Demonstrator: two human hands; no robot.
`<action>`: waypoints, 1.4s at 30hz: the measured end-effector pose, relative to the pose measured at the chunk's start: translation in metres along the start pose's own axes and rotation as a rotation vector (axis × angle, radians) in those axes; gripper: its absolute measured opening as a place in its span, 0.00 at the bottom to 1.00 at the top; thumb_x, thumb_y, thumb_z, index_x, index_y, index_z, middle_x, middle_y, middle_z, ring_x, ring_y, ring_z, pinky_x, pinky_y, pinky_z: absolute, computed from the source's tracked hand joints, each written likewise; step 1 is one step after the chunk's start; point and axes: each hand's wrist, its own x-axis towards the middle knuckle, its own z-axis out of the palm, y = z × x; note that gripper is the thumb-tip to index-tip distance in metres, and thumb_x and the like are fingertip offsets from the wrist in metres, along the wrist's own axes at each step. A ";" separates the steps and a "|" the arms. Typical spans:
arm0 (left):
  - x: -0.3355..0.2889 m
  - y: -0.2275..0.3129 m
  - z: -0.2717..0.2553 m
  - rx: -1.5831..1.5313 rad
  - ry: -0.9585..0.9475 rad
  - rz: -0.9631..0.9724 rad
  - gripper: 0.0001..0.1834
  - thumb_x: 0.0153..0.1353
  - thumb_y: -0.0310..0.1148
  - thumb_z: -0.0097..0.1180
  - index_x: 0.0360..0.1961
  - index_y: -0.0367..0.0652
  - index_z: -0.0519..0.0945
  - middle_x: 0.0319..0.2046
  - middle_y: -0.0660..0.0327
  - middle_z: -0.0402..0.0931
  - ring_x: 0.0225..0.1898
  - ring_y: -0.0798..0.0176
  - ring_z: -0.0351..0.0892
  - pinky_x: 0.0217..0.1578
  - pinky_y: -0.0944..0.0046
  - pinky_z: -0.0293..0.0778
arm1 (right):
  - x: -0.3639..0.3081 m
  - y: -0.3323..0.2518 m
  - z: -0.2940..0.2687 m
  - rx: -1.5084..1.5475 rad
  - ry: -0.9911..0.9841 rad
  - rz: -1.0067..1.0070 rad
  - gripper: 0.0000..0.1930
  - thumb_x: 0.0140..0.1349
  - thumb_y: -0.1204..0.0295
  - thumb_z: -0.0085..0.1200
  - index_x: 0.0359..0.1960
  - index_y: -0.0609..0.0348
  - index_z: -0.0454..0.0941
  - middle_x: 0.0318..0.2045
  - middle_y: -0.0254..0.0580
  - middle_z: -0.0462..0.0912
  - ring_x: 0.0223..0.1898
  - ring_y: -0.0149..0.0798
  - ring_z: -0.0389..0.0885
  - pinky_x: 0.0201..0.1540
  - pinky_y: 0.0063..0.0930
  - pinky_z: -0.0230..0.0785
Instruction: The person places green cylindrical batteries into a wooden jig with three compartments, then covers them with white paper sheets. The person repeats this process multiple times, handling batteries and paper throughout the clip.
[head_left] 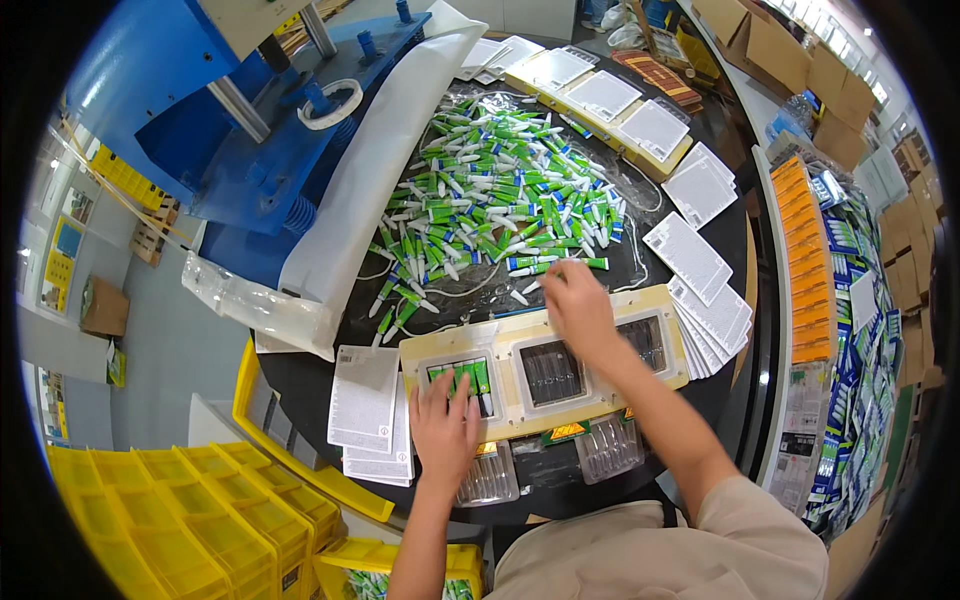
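Note:
A long cream-coloured tray fixture (505, 385) lies in front of me with three framed windows. Small green tubes (481, 374) lie side by side in its left window; clear ribbed plastic blisters (552, 374) show in the other two. My left hand (445, 432) rests over the left window, fingers apart on the tubes and partly covering them. My right hand (582, 308) is above the fixture's far edge, fingers pinched at a small tube whose white cap (531, 287) pokes out to the left. Beyond it spreads a heap of green-and-white tubes (500, 190).
Printed white cards lie in stacks at left (362, 400) and right (690, 262). A second cream fixture (655, 166) holding cards stands at the back. A blue press (270, 150) is at the far left, yellow crates (170, 510) lower left, and a bin of packaged tubes (850, 330) right.

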 end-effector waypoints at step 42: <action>0.011 0.081 0.057 -0.150 0.132 0.163 0.16 0.52 0.23 0.71 0.44 0.37 0.85 0.34 0.58 0.79 0.36 0.53 0.78 0.37 0.54 0.74 | -0.074 0.010 -0.088 0.105 -0.123 -0.371 0.14 0.53 0.76 0.63 0.43 0.65 0.83 0.42 0.43 0.82 0.43 0.42 0.83 0.44 0.31 0.79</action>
